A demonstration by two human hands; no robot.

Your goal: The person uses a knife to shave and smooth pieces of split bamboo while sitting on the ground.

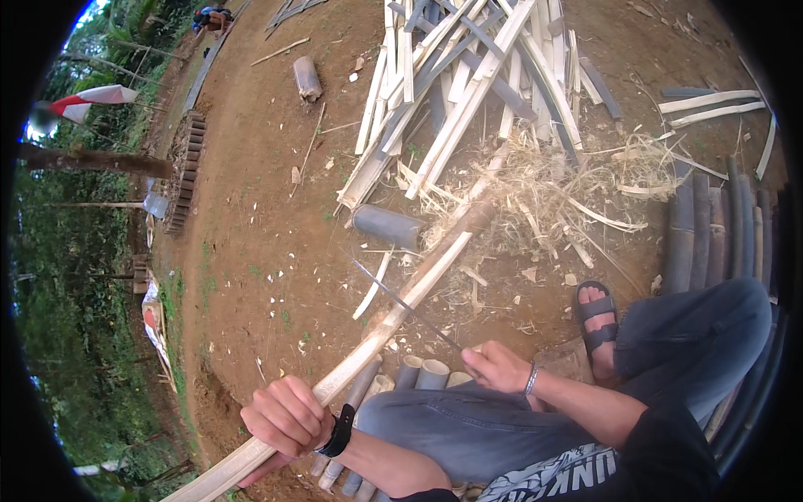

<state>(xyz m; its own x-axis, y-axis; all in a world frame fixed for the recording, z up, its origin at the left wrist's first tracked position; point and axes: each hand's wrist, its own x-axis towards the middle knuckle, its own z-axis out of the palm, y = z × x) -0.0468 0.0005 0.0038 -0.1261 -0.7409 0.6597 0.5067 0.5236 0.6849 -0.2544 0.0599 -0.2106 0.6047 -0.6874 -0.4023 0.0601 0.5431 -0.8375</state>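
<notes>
A long pale bamboo strip (358, 366) slants from the lower left up toward the middle. Its far end lies along a brown pole (480, 209). Wrapped round the near part of the strip is my left hand (286, 420), with a black band on its wrist. My right hand (498, 366) is closed on the handle of a long, thin-bladed knife (422, 319). The blade crosses over the strip, its tip pointing to the upper left; whether it touches the strip I cannot tell. My fingers hide most of the handle.
Curly shavings (544, 192) heap around the pole's far end, below a pile of split bamboo strips (477, 79). A short bamboo piece (386, 227) lies beside the pole. Bamboo poles (682, 234) line the right. Cut bamboo ends (433, 370) show by my knee. One sandalled foot (596, 318) rests nearby.
</notes>
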